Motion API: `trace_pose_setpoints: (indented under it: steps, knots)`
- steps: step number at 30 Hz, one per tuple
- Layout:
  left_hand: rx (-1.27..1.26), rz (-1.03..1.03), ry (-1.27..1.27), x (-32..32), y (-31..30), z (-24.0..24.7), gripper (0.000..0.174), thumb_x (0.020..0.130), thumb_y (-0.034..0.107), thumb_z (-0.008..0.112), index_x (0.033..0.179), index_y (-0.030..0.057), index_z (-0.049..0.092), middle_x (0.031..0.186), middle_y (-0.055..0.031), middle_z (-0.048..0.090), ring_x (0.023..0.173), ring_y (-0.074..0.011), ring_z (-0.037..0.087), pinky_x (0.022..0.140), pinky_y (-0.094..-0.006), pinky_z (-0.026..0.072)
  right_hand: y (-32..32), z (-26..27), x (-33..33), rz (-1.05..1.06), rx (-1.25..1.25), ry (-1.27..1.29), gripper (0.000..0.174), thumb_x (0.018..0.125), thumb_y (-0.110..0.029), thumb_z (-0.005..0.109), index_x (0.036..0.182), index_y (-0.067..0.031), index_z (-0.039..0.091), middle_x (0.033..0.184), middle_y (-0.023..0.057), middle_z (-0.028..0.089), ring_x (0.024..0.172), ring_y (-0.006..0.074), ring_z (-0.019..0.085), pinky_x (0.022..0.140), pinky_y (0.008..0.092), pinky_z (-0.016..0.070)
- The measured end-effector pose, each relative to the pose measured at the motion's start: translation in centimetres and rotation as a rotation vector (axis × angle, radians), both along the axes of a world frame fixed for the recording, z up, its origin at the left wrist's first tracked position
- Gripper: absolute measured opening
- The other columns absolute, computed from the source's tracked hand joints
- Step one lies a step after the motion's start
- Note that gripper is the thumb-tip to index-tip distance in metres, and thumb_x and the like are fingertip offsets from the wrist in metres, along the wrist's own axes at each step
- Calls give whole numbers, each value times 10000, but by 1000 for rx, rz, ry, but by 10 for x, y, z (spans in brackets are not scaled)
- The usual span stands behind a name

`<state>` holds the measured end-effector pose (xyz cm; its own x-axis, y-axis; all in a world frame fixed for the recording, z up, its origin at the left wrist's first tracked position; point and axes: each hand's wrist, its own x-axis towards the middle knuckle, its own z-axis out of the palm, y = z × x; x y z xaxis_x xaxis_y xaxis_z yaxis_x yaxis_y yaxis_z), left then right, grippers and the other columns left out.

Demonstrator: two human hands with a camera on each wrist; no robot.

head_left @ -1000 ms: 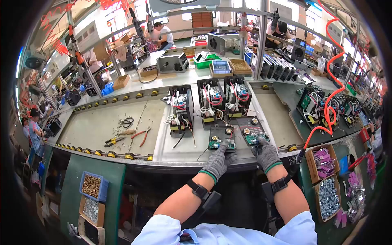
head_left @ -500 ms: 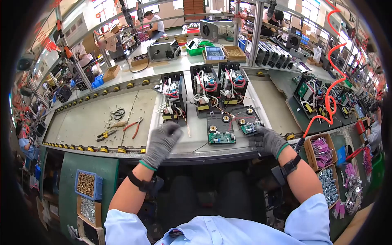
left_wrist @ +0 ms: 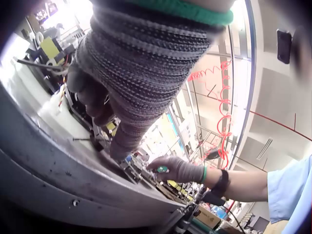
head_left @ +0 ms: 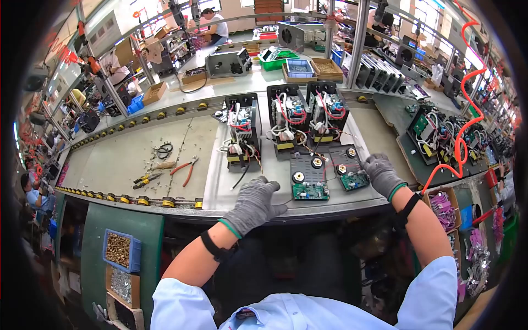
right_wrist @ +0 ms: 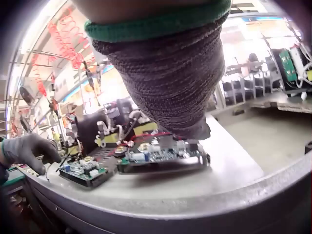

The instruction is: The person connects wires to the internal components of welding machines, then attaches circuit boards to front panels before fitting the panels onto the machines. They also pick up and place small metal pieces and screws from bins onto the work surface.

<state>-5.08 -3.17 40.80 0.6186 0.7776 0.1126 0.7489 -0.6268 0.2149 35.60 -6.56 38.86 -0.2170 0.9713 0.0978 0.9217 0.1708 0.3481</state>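
Your left hand has shifted toward the left panel, empty, fingers loose; that panel lies unheld. Your right hand is at the right panel, grip unclear.

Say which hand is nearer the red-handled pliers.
Left. The left hand is right of the red-handled pliers; the right hand is farther right, beside a circuit board.

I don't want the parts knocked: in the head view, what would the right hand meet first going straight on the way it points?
The right hand would probably meet the right-hand black panel first; depth is unclear, so they may already touch.
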Motion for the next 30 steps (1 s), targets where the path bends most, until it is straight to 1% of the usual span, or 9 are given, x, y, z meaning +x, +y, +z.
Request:
trace_pose_setpoints:
  steps: [3,9,14,16,22,25,27,29,30]
  knots:
    - [-30,135,-287,-55,24,10,504,792,396,805,1117,23,709,939,-170,711,902,-330,703,832,-426,558,-7,-4,10,-51,-130,281,521,688,49,604,1187,-100,634,1126,155,647,1101,382,593,975,470,462]
    - [-139,415,-275,-121,115,-17,684,759,417,849,1239,-17,627,1051,-170,719,1019,-295,681,911,-407,534,-46,16,-16,-18,344,471,507,698,78,590,1189,-45,623,1132,185,636,1107,384,589,996,470,454]
    - [-312,438,-351,-97,140,-17,784,676,444,903,1229,-35,622,980,-154,746,908,-289,726,832,-355,568,-112,1,-61,-294,626,899,104,861,-1,673,932,-22,599,872,107,604,754,249,601,707,354,504]
    - [-248,411,-329,-88,148,-21,768,670,474,890,1178,-36,621,960,-174,743,903,-307,729,825,-380,575,-126,-28,-90,-285,646,1165,100,865,-55,691,910,-26,607,873,99,606,784,228,608,723,367,507]
    - [-54,364,-413,-63,162,-33,598,659,422,870,1014,-8,655,869,-245,714,830,-375,716,785,-450,572,-110,-61,-133,-37,570,920,163,774,-54,738,860,-90,604,808,97,566,761,306,551,698,418,445]
    - [-37,379,-422,-44,173,-28,615,680,401,881,1094,3,662,921,-201,730,872,-361,716,801,-423,565,-97,-70,-143,-28,527,892,184,756,-53,747,863,-102,604,787,83,563,773,312,548,735,433,434]
    - [-65,447,-298,-49,181,-12,568,711,381,857,1074,-11,665,903,-228,721,854,-372,710,811,-415,561,-94,-71,-148,-44,495,768,170,761,-100,726,862,-119,591,779,84,569,780,323,554,780,468,412]
    - [-202,189,-147,-84,207,-1,470,792,362,801,1046,-12,674,875,-194,724,788,-304,716,750,-395,577,-92,-73,-150,-50,495,747,167,757,-106,713,857,-125,580,775,92,565,778,334,554,792,482,405]
    - [-423,313,-261,-94,227,10,426,831,351,768,1038,-11,680,880,-163,722,760,-262,713,702,-378,579,-92,-82,-148,-61,526,748,168,756,-131,707,860,-133,576,800,104,563,809,352,552,810,498,399]
